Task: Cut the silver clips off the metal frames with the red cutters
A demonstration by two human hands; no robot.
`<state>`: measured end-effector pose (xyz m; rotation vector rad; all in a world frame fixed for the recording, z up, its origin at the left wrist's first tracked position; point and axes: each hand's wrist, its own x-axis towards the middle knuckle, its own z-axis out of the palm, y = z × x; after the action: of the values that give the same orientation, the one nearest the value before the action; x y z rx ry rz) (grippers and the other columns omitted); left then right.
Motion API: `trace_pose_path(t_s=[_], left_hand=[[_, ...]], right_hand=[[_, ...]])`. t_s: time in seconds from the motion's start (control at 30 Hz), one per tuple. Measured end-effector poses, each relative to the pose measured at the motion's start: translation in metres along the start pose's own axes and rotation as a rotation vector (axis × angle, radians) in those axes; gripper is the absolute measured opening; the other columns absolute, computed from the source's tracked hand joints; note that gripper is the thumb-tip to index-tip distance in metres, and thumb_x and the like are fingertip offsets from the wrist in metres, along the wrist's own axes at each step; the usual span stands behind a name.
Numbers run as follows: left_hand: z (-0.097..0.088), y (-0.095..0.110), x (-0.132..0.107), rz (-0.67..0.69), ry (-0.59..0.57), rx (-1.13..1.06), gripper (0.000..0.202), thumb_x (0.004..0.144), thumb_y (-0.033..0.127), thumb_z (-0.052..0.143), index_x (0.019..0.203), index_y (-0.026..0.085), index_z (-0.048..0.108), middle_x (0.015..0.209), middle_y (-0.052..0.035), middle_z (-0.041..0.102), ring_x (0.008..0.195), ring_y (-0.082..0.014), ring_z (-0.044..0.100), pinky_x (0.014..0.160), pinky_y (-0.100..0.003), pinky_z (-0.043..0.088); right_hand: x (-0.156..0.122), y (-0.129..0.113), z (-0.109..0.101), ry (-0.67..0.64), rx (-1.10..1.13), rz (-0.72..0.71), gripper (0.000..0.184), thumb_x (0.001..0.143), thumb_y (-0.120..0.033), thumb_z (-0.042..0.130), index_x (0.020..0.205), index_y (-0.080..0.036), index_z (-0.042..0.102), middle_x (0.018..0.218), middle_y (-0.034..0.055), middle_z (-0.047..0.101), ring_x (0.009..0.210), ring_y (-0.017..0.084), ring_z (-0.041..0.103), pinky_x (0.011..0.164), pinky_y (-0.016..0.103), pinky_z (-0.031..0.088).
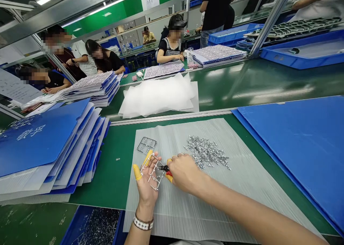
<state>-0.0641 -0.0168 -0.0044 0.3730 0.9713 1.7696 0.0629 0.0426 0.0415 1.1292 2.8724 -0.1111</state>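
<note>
My left hand (147, 182), palm up with yellow finger cots on thumb and a finger, holds a silvery plastic sprue frame (153, 173). My right hand (184, 171), also with yellow finger cots, is closed round a pair of red-handled nippers (168, 172). The dark jaws of the nippers touch or nearly touch the right side of the frame. Some small silvery pieces seem to lie in my left palm. Behind my left hand, another sprue frame (146, 145) lies flat on the translucent sheet (215, 216). A pile of small silvery parts (206, 152) spreads beyond my right hand.
Stacked blue and white sheets (48, 134) stand at left, blue boards (298, 141) at right. White sheets (158, 94) lie beyond the metal rail. Below the table edge, a blue bin (94, 225) holds dark scraps. Several people work across the bench.
</note>
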Motion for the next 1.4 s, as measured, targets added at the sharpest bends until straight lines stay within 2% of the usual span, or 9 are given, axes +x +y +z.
trace_pose_path(t_s=[0.5, 0.73, 0.93, 1.17, 1.4], left_hand=[[0.004, -0.008, -0.005, 0.063, -0.015, 0.143, 0.071, 0.082, 0.071, 0.029, 0.111, 0.017, 0.066, 0.121, -0.0135, 0.062, 0.109, -0.0262, 0.057, 0.099, -0.038, 0.040], [0.004, -0.004, -0.003, 0.050, 0.020, 0.101, 0.071, 0.080, 0.071, 0.033, 0.107, 0.015, 0.068, 0.118, -0.0148, 0.063, 0.107, -0.0266, 0.058, 0.097, -0.038, 0.042], [0.003, 0.004, 0.005, 0.074, 0.073, 0.042, 0.069, 0.080, 0.070, 0.036, 0.106, 0.015, 0.068, 0.119, -0.0152, 0.063, 0.107, -0.0268, 0.059, 0.099, -0.038, 0.040], [0.005, -0.002, 0.002, 0.049, 0.099, 0.042, 0.070, 0.079, 0.071, 0.036, 0.108, 0.015, 0.067, 0.124, -0.0146, 0.060, 0.110, -0.0267, 0.057, 0.099, -0.037, 0.040], [0.002, -0.008, 0.004, 0.114, 0.128, 0.143, 0.071, 0.079, 0.073, 0.034, 0.107, 0.017, 0.067, 0.122, -0.0141, 0.060, 0.111, -0.0278, 0.056, 0.099, -0.039, 0.040]], right_hand=[[0.000, 0.000, -0.004, -0.020, -0.006, -0.010, 0.024, 0.083, -0.036, 0.057, 0.088, -0.014, 0.065, 0.079, 0.0110, 0.067, 0.073, 0.026, 0.064, 0.063, 0.034, 0.046], [0.001, 0.000, -0.012, -0.077, 0.016, -0.045, 0.017, 0.085, -0.027, 0.056, 0.085, -0.014, 0.066, 0.078, 0.0121, 0.068, 0.068, 0.025, 0.065, 0.056, 0.031, 0.046], [-0.006, -0.009, -0.013, -0.011, -0.013, -0.062, 0.020, 0.081, -0.030, 0.058, 0.085, -0.012, 0.065, 0.077, 0.0127, 0.066, 0.069, 0.027, 0.063, 0.061, 0.036, 0.047], [-0.005, -0.020, -0.012, -0.032, 0.013, -0.086, 0.026, 0.081, -0.036, 0.060, 0.087, -0.011, 0.065, 0.078, 0.0137, 0.066, 0.071, 0.027, 0.063, 0.062, 0.037, 0.047], [-0.003, -0.021, -0.016, -0.064, -0.005, -0.109, 0.020, 0.079, -0.029, 0.062, 0.087, -0.010, 0.066, 0.078, 0.0136, 0.066, 0.069, 0.028, 0.063, 0.059, 0.038, 0.048]])
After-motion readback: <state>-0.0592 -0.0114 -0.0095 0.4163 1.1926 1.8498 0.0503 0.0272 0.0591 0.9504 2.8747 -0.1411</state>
